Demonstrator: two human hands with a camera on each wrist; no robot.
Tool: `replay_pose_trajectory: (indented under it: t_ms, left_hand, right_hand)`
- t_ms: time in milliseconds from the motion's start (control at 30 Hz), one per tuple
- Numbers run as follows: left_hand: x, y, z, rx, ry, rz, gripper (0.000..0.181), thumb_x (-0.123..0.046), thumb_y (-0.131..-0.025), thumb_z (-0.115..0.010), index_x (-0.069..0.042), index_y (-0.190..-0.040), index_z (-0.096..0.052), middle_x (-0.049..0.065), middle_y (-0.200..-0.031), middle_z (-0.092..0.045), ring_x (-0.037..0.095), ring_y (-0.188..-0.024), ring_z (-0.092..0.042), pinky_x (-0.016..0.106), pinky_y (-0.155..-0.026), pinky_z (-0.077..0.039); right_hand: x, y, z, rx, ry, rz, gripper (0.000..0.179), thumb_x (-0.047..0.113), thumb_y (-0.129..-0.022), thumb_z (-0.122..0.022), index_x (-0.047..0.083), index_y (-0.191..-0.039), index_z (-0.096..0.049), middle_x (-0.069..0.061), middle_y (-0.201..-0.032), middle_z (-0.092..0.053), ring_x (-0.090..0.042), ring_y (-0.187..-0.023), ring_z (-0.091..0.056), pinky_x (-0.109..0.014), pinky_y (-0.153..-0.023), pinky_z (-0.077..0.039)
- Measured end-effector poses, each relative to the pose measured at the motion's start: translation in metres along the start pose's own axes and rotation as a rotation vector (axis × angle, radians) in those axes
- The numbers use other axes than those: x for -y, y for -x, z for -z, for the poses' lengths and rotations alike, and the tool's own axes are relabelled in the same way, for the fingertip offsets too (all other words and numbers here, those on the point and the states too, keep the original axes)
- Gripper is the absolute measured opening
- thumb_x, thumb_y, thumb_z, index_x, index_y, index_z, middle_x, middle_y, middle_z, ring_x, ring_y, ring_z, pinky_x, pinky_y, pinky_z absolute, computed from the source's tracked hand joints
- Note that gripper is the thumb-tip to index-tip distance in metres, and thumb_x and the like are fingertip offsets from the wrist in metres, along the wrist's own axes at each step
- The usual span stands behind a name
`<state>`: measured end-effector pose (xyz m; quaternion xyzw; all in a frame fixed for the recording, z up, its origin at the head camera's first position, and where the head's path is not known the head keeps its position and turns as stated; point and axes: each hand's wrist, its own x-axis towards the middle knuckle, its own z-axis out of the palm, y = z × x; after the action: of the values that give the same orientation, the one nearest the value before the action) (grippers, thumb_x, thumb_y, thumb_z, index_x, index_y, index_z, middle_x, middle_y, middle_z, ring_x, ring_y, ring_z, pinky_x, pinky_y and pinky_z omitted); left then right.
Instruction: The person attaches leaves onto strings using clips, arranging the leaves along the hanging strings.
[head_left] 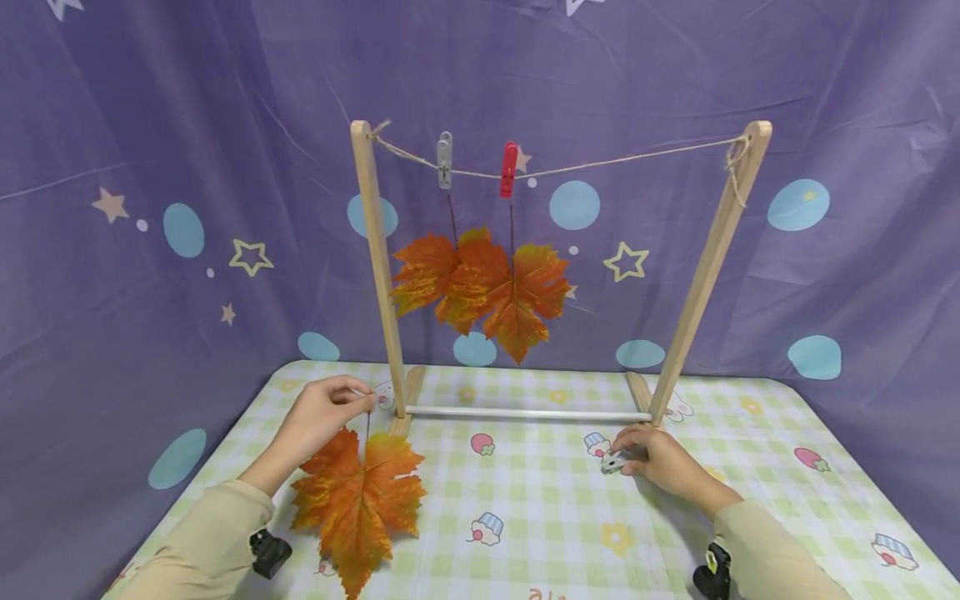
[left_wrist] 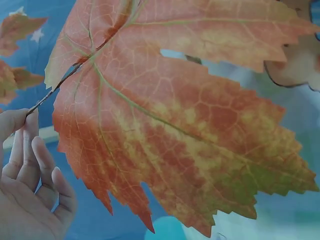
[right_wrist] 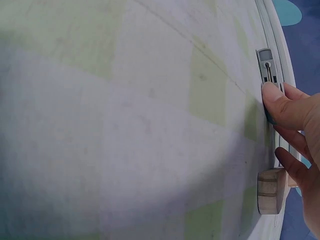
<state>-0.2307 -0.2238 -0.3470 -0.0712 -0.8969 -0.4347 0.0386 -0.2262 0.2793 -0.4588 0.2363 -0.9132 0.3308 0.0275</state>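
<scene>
My left hand (head_left: pixel 332 417) pinches the thin dark stem of an orange artificial maple leaf (head_left: pixel 366 500) between thumb and forefinger. The leaf hangs down over the front left of the table, and its veins show large in the left wrist view (left_wrist: pixel 175 115). Low over the table at the right, my right hand (head_left: pixel 663 462) pinches a grey clothespin (head_left: pixel 613 462) by one end. Two more maple leaves hang overlapping on a twine line (head_left: pixel 630 157), one from a grey clothespin (head_left: pixel 445 160), the other from a red clothespin (head_left: pixel 508 170).
A wooden frame holds up the twine, with a left post (head_left: pixel 381 267), a right post (head_left: pixel 708 275) and a white crossbar (head_left: pixel 525 413) near the tabletop. The checked tablecloth (head_left: pixel 540 500) covers the table. Behind it hangs a purple curtain (head_left: pixel 660 67).
</scene>
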Motion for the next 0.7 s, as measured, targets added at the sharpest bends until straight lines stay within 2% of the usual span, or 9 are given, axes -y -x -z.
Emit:
replay_pose_trajectory:
  t_ms: [300,500,700]
  left_hand:
    - [-0.023,0.004,-0.013,-0.013,0.033,-0.058,0.023,-0.029,-0.094,-0.071,-0.009,-0.107,-0.071,0.004,-0.092,-0.071,0.020,-0.083,-0.062,0.037,-0.069,-0.049]
    - [-0.031,0.007,-0.028,-0.015,0.078,-0.116,0.022,-0.028,-0.093,-0.073,-0.010,-0.105,-0.072,0.003,-0.090,-0.072,0.019,-0.082,-0.063,0.037,-0.072,-0.050]
    - [-0.046,0.006,-0.044,0.003,0.119,-0.138,0.017,-0.024,-0.091,-0.074,-0.012,-0.104,-0.072,0.000,-0.090,-0.072,0.020,-0.083,-0.064,0.038,-0.073,-0.051]
  right_hand:
    - [-0.001,0.000,-0.002,-0.031,0.017,0.006,0.025,0.003,-0.080,-0.079,0.009,-0.103,-0.073,-0.009,-0.112,-0.065,-0.026,-0.099,-0.062,-0.037,-0.082,-0.054]
    - [-0.002,0.002,-0.003,-0.046,0.012,0.023,0.026,0.005,-0.079,-0.081,0.010,-0.102,-0.073,-0.008,-0.110,-0.066,-0.031,-0.102,-0.063,-0.042,-0.086,-0.053]
    - [-0.003,0.002,-0.003,-0.054,0.037,0.048,0.027,0.007,-0.078,-0.082,0.010,-0.103,-0.073,-0.009,-0.111,-0.066,-0.034,-0.105,-0.062,-0.045,-0.089,-0.052]
